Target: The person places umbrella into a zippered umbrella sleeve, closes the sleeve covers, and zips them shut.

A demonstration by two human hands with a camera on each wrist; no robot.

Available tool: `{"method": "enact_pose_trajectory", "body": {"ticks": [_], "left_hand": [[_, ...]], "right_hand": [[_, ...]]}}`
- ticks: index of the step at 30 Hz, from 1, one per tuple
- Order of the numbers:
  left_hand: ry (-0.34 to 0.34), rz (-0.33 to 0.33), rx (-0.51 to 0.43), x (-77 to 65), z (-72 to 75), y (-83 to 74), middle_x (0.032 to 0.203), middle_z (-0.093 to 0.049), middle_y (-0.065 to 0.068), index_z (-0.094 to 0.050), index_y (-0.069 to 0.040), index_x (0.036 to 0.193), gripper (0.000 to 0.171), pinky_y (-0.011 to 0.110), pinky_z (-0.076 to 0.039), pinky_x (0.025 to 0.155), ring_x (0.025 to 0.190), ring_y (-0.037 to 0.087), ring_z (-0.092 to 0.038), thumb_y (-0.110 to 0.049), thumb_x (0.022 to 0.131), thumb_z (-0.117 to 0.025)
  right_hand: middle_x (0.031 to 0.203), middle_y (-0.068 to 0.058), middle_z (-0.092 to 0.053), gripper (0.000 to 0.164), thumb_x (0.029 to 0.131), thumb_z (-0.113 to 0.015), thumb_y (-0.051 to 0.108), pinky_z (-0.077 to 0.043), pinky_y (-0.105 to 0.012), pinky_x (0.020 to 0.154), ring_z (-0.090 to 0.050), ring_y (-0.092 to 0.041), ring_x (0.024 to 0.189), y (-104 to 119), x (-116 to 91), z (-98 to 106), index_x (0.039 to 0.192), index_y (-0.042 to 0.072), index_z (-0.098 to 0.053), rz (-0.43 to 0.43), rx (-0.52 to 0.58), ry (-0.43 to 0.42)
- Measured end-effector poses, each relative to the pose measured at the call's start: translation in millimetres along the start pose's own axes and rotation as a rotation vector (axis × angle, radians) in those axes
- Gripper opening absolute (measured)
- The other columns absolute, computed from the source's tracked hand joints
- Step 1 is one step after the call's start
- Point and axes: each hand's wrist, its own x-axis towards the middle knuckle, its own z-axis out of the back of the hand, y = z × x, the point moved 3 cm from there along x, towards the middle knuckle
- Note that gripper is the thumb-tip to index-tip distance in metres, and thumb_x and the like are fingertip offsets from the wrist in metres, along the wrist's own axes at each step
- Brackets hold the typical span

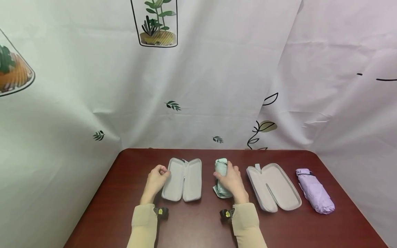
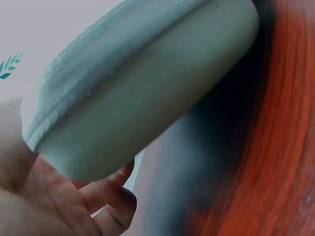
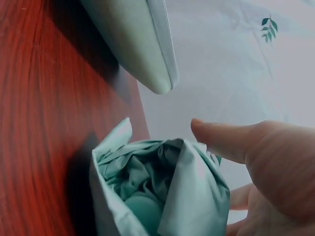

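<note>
A mint-green folded umbrella (image 1: 221, 167) lies on the table in the head view. My right hand (image 1: 231, 177) grips it from above, thumb on its left side and fingers on its right. In the right wrist view the umbrella (image 3: 142, 191) shows loose cloth folds and a round green end inside, with the straight thumb (image 3: 221, 137) beside it. My left hand (image 1: 156, 179) is at the left edge of an open pale grey zip case (image 1: 192, 179), fingers loosely curled. In the left wrist view the case (image 2: 133, 103) covers part of that hand (image 2: 64, 201).
Right of my right hand lies another open zip case (image 1: 280, 187), its two halves spread. A lilac folded umbrella (image 1: 316, 193) with a dark strap is near the right edge of the dark red table (image 1: 192, 227). Behind hangs a white printed cloth (image 1: 211, 86).
</note>
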Motion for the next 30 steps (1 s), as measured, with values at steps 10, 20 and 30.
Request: {"method": "enact_pose_trajectory", "body": {"ticks": [10,20,30], "left_hand": [[0.005,0.006,-0.021,-3.4,0.6,0.4,0.08,-0.054,0.005,-0.059,-0.006,0.091,0.015,0.032,-0.04,0.064,0.072,0.02,-0.051,-0.019,0.088,-0.066],[0.006,0.009,-0.035,-5.4,-1.0,3.5,0.08,-0.054,0.005,-0.059,-0.007,0.091,0.014,0.033,-0.04,0.065,0.073,0.019,-0.051,-0.018,0.088,-0.066],[0.01,0.003,-0.034,-4.3,-2.1,2.4,0.079,-0.055,0.004,-0.059,-0.007,0.091,0.014,0.032,-0.04,0.065,0.072,0.019,-0.051,-0.019,0.088,-0.066]], "right_hand": [[0.137,-0.037,-0.032,0.097,0.079,-0.08,0.036,-0.034,-0.066,0.094,-0.037,-0.052,0.125,0,2,-12,0.148,-0.005,-0.026,-0.054,-0.009,0.014],[0.131,-0.037,-0.036,0.091,0.078,-0.08,0.026,-0.037,-0.064,0.092,-0.04,-0.05,0.122,-3,4,-21,0.145,-0.006,-0.028,-0.078,-0.023,-0.025],[0.134,-0.037,-0.033,0.088,0.081,-0.077,0.023,-0.037,-0.062,0.094,-0.04,-0.05,0.122,-5,4,-19,0.147,-0.006,-0.026,-0.091,0.019,-0.031]]}}
